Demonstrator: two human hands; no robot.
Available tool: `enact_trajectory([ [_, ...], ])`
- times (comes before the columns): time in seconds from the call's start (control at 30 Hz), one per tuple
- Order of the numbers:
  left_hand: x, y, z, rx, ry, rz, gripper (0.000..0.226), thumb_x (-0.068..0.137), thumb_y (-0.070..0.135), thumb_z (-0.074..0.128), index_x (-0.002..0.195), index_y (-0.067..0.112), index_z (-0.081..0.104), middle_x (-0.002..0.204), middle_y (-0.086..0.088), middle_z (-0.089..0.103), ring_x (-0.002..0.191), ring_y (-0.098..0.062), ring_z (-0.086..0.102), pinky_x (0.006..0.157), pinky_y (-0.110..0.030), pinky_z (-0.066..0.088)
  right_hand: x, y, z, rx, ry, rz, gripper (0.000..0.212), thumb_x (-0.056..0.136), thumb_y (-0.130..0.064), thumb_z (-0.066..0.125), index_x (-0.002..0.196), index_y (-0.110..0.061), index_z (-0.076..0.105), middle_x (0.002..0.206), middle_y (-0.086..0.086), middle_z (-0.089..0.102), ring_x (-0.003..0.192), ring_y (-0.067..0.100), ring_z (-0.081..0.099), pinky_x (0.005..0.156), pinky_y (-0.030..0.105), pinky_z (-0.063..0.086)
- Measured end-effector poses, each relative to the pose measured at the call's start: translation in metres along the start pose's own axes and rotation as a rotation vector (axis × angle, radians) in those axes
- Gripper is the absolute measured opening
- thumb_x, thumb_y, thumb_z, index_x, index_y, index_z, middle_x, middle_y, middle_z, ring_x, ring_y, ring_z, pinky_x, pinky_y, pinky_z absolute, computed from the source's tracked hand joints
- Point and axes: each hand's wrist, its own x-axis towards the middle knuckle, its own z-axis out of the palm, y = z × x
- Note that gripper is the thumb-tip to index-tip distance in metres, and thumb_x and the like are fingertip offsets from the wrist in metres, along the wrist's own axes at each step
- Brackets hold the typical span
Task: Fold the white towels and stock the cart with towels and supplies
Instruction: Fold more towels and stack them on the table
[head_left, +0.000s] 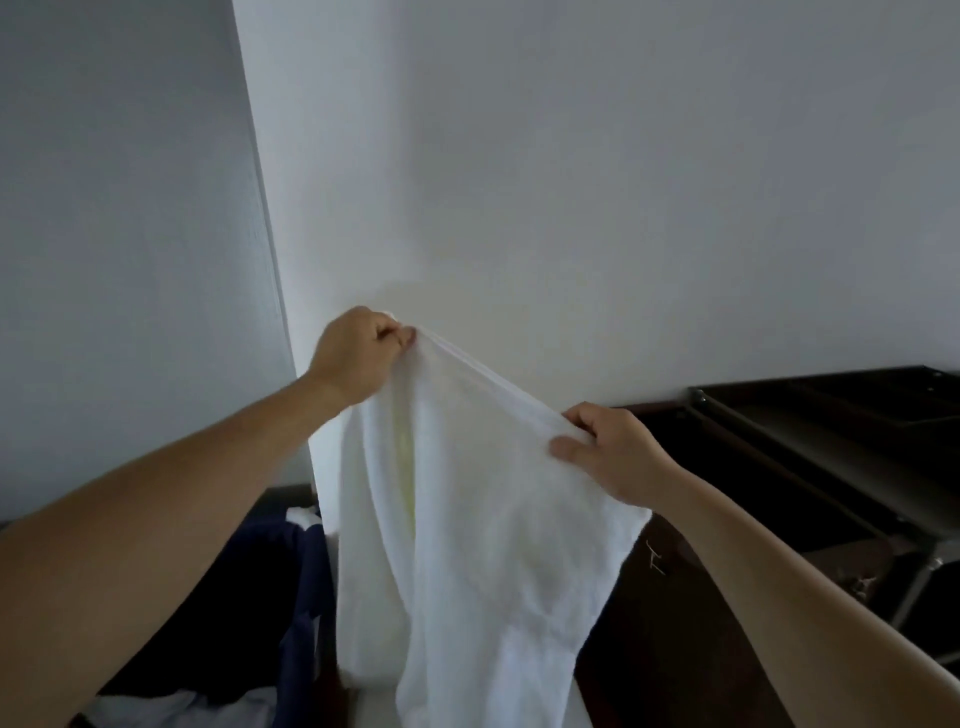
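A white towel hangs in front of me, held up by its top edge. My left hand pinches the upper left corner, raised higher. Lower and to the right, my right hand grips the same edge. The towel drapes down in loose folds to the bottom of the view, with a faint yellowish streak in a fold near its left side. At the right stands the dark cart with a flat top shelf and metal frame, apart from the towel.
A white wall with an outside corner fills the background. A dark blue fabric bag with white linen showing inside sits at lower left. Dark wooden furniture stands behind the towel at the right.
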Motion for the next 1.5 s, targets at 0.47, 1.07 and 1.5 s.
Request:
enact_trajectory([
  [0.47,-0.007,-0.049,0.022,0.017,-0.003,-0.220,0.035,0.101,0.029,0.053,0.087,0.004,0.073,0.075,-0.011,0.067,0.074,-0.026,0.059,0.065,-0.032,0.040,-0.030,0.036,0.005,-0.108,-0.098,-0.100,0.012,0.090,-0.028,0.071,0.087,-0.036,0.063,0.082,-0.010,0.065,0.078,0.008,0.062,0.067,0.016,0.045],
  [1.07,-0.020,-0.089,0.017,0.121,-0.049,-0.362,0.036,0.101,0.030,0.053,0.088,0.002,0.073,0.082,-0.013,0.068,0.080,-0.030,0.060,0.071,-0.035,0.043,-0.028,0.060,0.001,-0.786,-0.250,-0.417,0.052,0.096,-0.056,0.029,0.111,-0.024,0.067,0.115,-0.012,0.064,0.101,0.008,0.059,0.093,0.027,0.048],
  [1.5,-0.015,-0.082,0.018,0.092,-0.082,-0.291,0.036,0.100,0.034,0.055,0.075,0.012,0.069,0.070,-0.009,0.064,0.068,-0.021,0.057,0.059,-0.030,0.037,-0.025,0.063,-0.020,0.091,0.327,0.075,0.009,0.090,-0.029,0.072,0.081,-0.031,0.072,0.076,-0.002,0.072,0.069,0.017,0.067,0.068,0.034,0.057],
])
